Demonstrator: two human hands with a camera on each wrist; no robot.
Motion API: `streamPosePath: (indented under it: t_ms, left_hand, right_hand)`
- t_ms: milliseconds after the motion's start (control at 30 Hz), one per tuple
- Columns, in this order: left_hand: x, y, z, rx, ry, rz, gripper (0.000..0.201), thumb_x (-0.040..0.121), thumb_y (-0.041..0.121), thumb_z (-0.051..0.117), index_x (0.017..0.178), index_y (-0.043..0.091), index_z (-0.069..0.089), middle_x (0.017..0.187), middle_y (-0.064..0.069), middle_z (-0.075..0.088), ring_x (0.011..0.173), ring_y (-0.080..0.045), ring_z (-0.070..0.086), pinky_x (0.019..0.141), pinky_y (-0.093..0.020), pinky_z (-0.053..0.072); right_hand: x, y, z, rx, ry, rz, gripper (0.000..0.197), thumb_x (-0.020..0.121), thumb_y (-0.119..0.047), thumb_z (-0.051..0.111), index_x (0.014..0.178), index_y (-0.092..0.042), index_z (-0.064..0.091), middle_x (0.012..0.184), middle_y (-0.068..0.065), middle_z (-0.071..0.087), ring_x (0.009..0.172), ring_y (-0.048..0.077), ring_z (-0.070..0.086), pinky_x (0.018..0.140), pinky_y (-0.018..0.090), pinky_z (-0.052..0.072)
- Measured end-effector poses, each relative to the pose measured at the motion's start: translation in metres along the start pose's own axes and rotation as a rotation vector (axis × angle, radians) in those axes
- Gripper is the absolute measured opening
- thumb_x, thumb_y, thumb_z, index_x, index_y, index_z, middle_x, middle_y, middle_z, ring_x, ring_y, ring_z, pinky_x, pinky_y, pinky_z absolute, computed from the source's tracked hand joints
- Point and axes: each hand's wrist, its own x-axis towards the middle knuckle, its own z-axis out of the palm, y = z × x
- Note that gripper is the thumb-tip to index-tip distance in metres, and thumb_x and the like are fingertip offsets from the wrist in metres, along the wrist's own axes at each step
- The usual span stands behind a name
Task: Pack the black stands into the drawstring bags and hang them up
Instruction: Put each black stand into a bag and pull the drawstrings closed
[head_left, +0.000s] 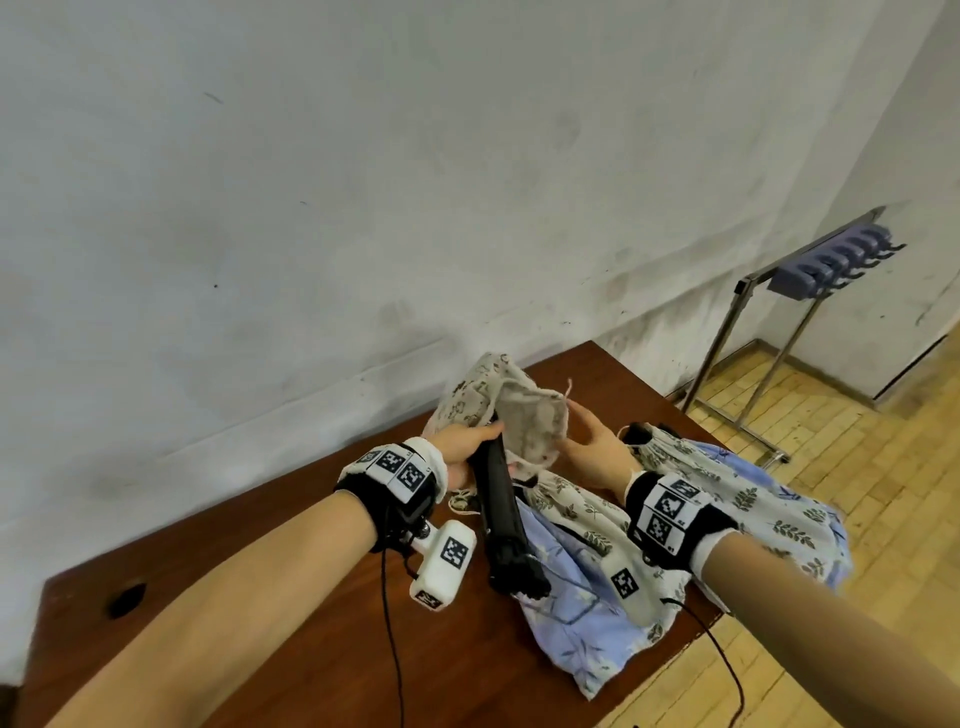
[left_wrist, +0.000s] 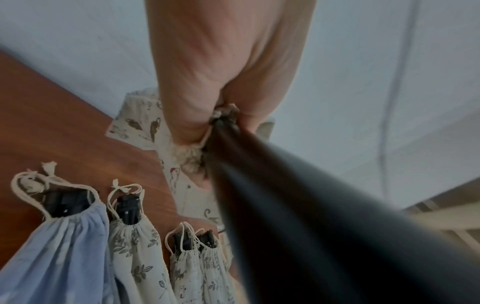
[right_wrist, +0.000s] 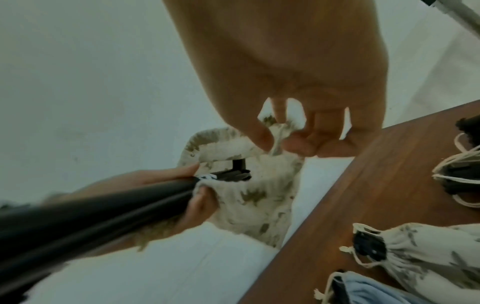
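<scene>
My left hand (head_left: 467, 447) grips a long black folded stand (head_left: 501, 514) together with one edge of a cream patterned drawstring bag (head_left: 524, 421). The stand's top end (right_wrist: 233, 174) pokes into the bag's open mouth. My right hand (head_left: 592, 441) pinches the bag's opposite rim (right_wrist: 278, 131) between thumb and fingers and holds the mouth open. The stand's lower end hangs over the table toward me. In the left wrist view the stand (left_wrist: 285, 216) runs blurred from my fist toward the camera.
Several filled drawstring bags, blue (head_left: 571, 623) and leaf-patterned (head_left: 727, 499), lie on the brown table (head_left: 311, 597) with black stand tips showing (left_wrist: 127, 207). A metal rack with a row of hooks (head_left: 841, 254) stands on the wooden floor at right. A white wall lies behind.
</scene>
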Motion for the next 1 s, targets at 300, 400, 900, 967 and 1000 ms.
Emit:
streamPosePath:
  t_ms: [300, 400, 900, 967, 1000]
  left_hand:
    - [-0.023, -0.005, -0.014, 0.135, -0.223, -0.098, 0.025, 0.096, 0.016, 0.049, 0.116, 0.002, 0.054, 0.097, -0.013, 0.064, 0.086, -0.026, 0.064, 0.087, -0.039, 0.053]
    - [-0.031, -0.001, -0.019, 0.161, -0.252, -0.093, 0.019, 0.094, 0.009, 0.046, 0.103, 0.001, 0.061, 0.090, -0.013, 0.068, 0.082, -0.026, 0.065, 0.090, -0.039, 0.050]
    - [-0.036, -0.009, -0.026, -0.157, -0.183, -0.153, 0.049, 0.100, 0.041, 0.035, 0.128, 0.004, 0.051, 0.112, -0.014, 0.065, 0.097, -0.025, 0.066, 0.082, -0.036, 0.056]
    - [-0.039, -0.006, -0.025, -0.168, -0.156, -0.171, 0.047, 0.100, 0.035, 0.040, 0.130, 0.000, 0.048, 0.113, -0.014, 0.061, 0.102, -0.024, 0.061, 0.088, -0.034, 0.052]
    - [-0.041, -0.004, -0.022, -0.221, -0.154, -0.207, 0.046, 0.100, 0.029, 0.042, 0.133, -0.003, 0.044, 0.115, -0.014, 0.059, 0.105, -0.025, 0.059, 0.089, -0.031, 0.050]
  right_hand:
    - [-0.003, 0.004, 0.026, 0.446, -0.280, 0.128, 0.023, 0.095, -0.018, 0.058, 0.116, -0.021, 0.065, 0.094, 0.002, 0.061, 0.073, 0.012, 0.053, 0.067, 0.028, 0.051]
    - [0.002, 0.010, 0.033, 0.349, -0.131, 0.090, 0.026, 0.093, -0.001, 0.055, 0.115, -0.007, 0.068, 0.080, 0.006, 0.062, 0.056, 0.006, 0.054, 0.048, 0.017, 0.044]
    - [-0.061, -0.045, 0.023, 0.280, -0.372, -0.332, 0.075, 0.084, 0.017, 0.047, 0.149, -0.018, 0.029, 0.138, -0.002, 0.049, 0.078, -0.010, 0.063, 0.063, 0.008, 0.046]
    - [-0.061, -0.042, 0.022, 0.163, -0.506, -0.363, 0.087, 0.078, 0.008, 0.054, 0.151, -0.025, 0.020, 0.152, -0.005, 0.031, 0.120, -0.001, 0.050, 0.083, 0.010, 0.045]
    - [-0.061, -0.040, 0.022, 0.099, -0.548, -0.369, 0.092, 0.073, 0.000, 0.058, 0.151, -0.029, 0.019, 0.155, -0.007, 0.026, 0.133, 0.005, 0.040, 0.093, 0.013, 0.042]
